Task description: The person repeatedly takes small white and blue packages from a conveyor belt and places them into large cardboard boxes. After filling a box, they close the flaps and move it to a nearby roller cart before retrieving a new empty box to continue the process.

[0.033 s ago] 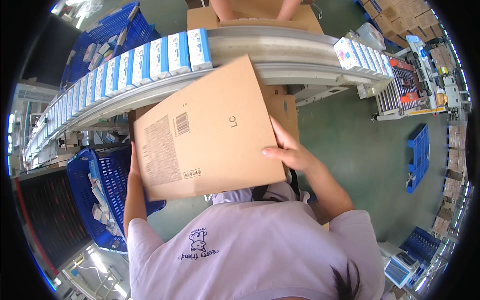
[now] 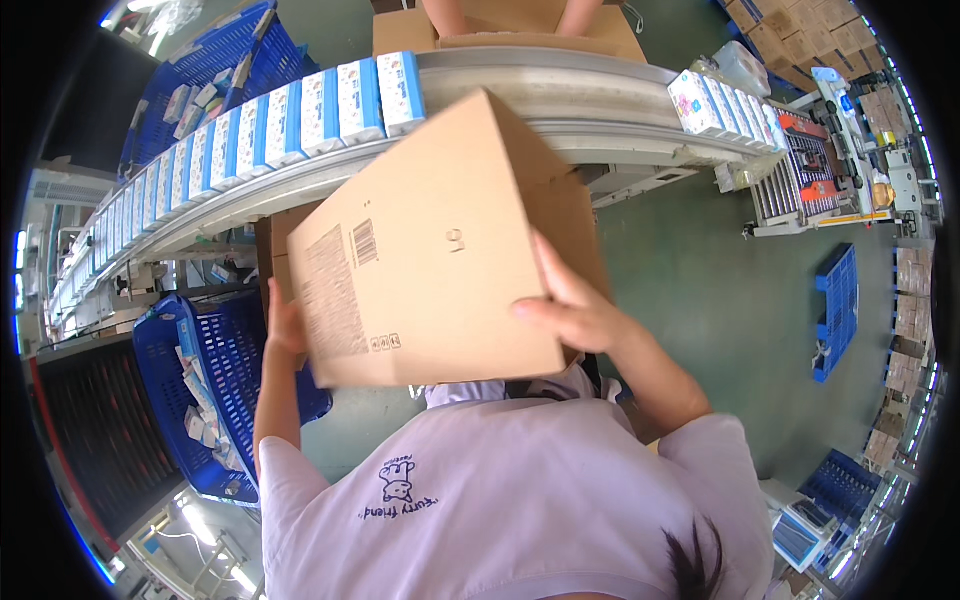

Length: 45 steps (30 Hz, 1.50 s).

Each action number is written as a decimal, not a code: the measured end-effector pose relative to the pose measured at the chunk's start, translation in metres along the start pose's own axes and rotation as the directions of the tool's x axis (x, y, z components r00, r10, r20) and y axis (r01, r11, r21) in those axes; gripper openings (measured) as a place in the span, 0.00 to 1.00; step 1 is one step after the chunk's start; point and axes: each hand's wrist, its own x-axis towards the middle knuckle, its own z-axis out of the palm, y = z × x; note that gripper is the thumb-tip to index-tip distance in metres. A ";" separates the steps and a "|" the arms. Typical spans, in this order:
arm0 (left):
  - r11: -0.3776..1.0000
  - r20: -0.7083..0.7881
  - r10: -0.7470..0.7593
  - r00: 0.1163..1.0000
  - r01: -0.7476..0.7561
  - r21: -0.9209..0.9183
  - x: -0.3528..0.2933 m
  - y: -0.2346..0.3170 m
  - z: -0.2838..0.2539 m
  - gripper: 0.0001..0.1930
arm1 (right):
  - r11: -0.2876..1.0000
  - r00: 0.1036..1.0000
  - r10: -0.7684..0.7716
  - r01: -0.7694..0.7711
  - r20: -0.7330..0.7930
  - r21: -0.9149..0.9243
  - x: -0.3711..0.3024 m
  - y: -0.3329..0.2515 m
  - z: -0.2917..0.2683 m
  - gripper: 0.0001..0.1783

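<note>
A brown cardboard box (image 2: 425,260), printed on its broad face, tilts in front of my chest. Its side panel (image 2: 550,180) stands out from that face, so it is partly unfolded. My right hand (image 2: 575,305) grips the right edge, thumb on the printed face and the other fingers partly hidden by the edge. At the left edge my left hand (image 2: 287,325) rests against the box with fingers stretched out; part of it is hidden there. Beyond the box, a row of blue-and-white packs (image 2: 320,110) stands on the conveyor (image 2: 540,85).
Blue baskets with loose packs stand at the left, one nearer (image 2: 215,380) and one farther (image 2: 245,50). Across the conveyor, another person's forearms (image 2: 445,15) reach into an open carton (image 2: 610,40). A roller conveyor (image 2: 800,165) and a blue pallet (image 2: 838,310) are at the right.
The box has turned slightly and its side panel now stands out at the right. Its left edge has shifted rightward; my left hand has moved slightly right and shows more fully.
</note>
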 end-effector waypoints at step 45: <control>-0.304 0.085 0.931 0.356 0.624 0.720 0.105 0.156 0.152 0.35 | 0.231 0.430 -0.766 -0.509 -0.477 -0.829 -0.029 0.031 -0.384 0.24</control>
